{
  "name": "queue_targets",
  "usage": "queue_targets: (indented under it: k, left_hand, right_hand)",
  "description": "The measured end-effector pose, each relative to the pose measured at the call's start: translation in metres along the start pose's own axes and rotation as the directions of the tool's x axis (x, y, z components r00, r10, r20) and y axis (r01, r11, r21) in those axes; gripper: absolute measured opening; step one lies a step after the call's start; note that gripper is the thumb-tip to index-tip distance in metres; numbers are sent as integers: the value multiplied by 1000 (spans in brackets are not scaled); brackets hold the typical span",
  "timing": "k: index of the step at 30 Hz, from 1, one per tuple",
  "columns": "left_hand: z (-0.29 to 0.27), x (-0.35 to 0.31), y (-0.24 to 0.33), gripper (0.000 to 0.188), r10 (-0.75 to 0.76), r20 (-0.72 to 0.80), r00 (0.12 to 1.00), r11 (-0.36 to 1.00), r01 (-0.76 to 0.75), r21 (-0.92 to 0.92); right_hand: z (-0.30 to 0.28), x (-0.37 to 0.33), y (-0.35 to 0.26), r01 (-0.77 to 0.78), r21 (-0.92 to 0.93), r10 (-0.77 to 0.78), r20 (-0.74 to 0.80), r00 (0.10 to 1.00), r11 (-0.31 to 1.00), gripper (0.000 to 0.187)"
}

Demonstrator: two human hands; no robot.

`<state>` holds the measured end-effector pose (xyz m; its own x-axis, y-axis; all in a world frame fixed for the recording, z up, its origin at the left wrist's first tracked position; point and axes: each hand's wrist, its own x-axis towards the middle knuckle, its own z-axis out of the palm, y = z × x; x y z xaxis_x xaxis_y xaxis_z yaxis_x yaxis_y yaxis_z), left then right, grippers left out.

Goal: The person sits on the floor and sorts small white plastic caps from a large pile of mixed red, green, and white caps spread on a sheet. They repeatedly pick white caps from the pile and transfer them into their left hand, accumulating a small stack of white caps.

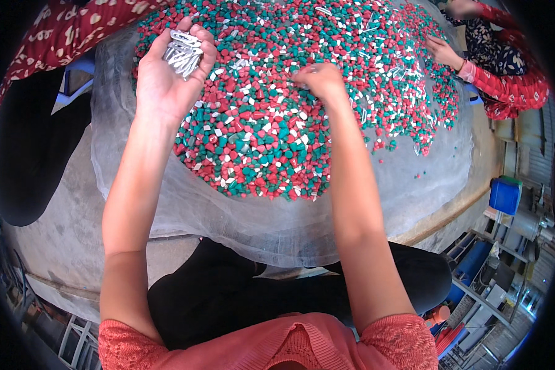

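Note:
My left hand (169, 89) is turned palm up at the upper left, above the pile's edge. Its curled fingers cradle a bunch of silvery, elongated metal pieces (184, 54), some with a long slot. My right hand (324, 80) reaches palm down to the middle of a wide pile of small red, green and white pebble-like pieces (259, 142). Its fingertips are drawn together at the pile's surface, and what they pinch is too small to name. More slender silvery pieces (398, 73) lie scattered among the pebbles on the right.
The pile lies on a sheer whitish mesh sheet (228, 219) spread over the floor. Another person's hand (444, 52) touches the pile at the far right. A patterned red sleeve (68, 31) shows at the upper left. A blue container (504, 196) and metal racks stand at right.

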<state>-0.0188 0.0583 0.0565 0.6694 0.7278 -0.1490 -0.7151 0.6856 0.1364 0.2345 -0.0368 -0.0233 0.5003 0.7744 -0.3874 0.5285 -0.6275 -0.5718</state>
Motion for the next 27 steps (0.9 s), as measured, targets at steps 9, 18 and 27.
queue_targets:
  k: [9,18,27]
  left_hand:
    - [-5,2,-4,24,-21,13,1000,1000,21,-6]
    - [-4,6,-11,25,-15,-41,999,999,17,35]
    - [2,4,-11,26,-23,-35,999,1000,23,19]
  right_hand:
    - [-44,-32,52,20,767,-99,57,993,641,17]
    - [-31,-11,33,415,-254,-440,-51,896,874,18]
    - [-29,1,11,513,-668,-586,140,798,539,17]
